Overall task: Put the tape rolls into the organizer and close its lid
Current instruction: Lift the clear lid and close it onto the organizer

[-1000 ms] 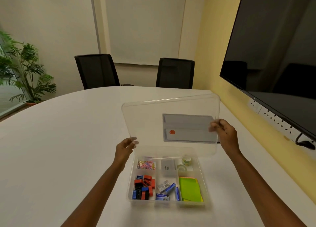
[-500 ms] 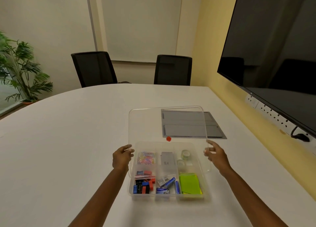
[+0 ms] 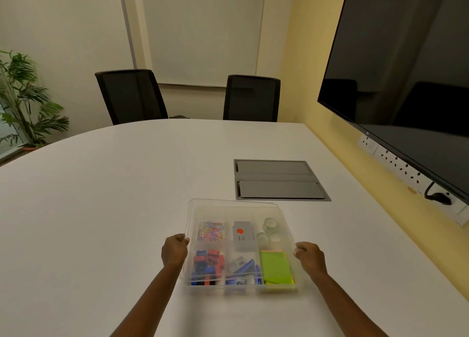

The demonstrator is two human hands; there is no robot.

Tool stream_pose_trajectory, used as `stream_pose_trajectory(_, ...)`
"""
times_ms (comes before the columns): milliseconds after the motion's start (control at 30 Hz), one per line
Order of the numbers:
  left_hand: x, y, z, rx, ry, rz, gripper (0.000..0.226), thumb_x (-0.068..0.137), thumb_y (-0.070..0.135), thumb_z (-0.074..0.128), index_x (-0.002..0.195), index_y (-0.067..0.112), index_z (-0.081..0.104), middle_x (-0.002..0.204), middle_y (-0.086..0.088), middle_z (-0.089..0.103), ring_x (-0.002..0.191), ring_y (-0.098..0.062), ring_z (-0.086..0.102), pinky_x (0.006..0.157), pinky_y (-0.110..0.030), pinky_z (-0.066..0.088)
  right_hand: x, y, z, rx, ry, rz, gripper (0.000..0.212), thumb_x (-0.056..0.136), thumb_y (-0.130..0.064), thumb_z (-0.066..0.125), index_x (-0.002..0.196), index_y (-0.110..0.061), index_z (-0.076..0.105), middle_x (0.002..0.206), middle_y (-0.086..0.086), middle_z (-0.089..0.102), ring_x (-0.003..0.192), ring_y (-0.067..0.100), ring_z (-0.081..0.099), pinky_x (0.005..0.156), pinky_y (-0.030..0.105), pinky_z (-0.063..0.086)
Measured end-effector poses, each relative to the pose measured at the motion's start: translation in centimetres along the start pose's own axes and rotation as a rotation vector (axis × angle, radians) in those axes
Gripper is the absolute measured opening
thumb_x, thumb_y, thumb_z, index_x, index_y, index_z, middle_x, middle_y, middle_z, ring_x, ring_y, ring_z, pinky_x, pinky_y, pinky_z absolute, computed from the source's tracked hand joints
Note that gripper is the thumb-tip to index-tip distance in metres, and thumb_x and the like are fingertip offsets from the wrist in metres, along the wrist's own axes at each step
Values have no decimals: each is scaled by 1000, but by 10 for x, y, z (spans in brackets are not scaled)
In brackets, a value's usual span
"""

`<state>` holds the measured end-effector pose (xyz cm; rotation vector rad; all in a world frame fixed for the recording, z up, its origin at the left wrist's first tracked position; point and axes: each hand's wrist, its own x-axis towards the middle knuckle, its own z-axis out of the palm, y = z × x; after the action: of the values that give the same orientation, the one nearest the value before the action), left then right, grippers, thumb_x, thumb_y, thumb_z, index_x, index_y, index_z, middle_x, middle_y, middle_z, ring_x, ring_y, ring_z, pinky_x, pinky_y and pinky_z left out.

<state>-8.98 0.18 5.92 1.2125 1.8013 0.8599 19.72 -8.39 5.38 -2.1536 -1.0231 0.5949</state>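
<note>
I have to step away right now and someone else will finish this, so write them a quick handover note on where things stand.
Left hand: curled on the left edge of the lid. Right hand: curled on the lid's right edge.
Tape rolls: inside the clear organizer, in the far right compartment, seen through the lid.
Done: the rolls are in, and the lid lies flat over the organizer on the white table.
Left: I cannot tell whether the lid has snapped shut all round. Press along the edges to seat it, then let go.
</note>
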Motion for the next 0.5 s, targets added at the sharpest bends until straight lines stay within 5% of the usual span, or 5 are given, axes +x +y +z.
stream_pose_trajectory(67, 1, -2, 2, 10, -12, -21, 32, 90, 6, 52, 120, -5, 54, 130, -24, 56, 118, -40, 53, 102, -46, 41, 1, 6, 4, -1, 6, 16, 50, 79, 10, 54, 49, -18, 24, 56, 6, 28, 65, 22, 29, 49, 30, 20)
stream_pose_trajectory(167, 3, -5, 7, 2, -28, -41, 33, 90, 5, 51, 121, -5, 54, 131, -24, 54, 119, -40, 52, 103, -46, 40, -1, 10, 8, 20, 30, 54, 17, 82, 10, 55, 72, 1, 65, 74, 18, 62, 77, 29, 56, 64, 30, 36)
stream_pose_trajectory(233, 4, -6, 11, -7, -39, -57, 33, 91, 4, 50, 122, -4, 53, 132, -24, 53, 119, -40, 52, 103, -46, 40, 0, 15, 12, 38, 46, 66, 13, 83, 10, 52, 86, 8, 64, 89, 20, 67, 88, 32, 61, 70, 28, 36)
stream_pose_trajectory(333, 7, -8, 17, -9, -58, -63, 33, 91, 2, 47, 124, -4, 51, 133, -24, 52, 119, -41, 51, 103, -47, 40, 1, 21, 15, 11, 14, 75, 24, 83, 11, 49, 66, -5, 53, 78, 15, 56, 79, 24, 51, 69, 28, 33)
stream_pose_trajectory(500, 6, -13, 22, 12, -41, -65, 34, 92, 1, 43, 126, -3, 48, 134, -24, 51, 119, -42, 51, 102, -48, 41, -3, 26, 14, 36, 20, 65, 30, 85, 8, 53, 114, 5, 60, 119, 24, 64, 113, 34, 58, 92, 33, 45)
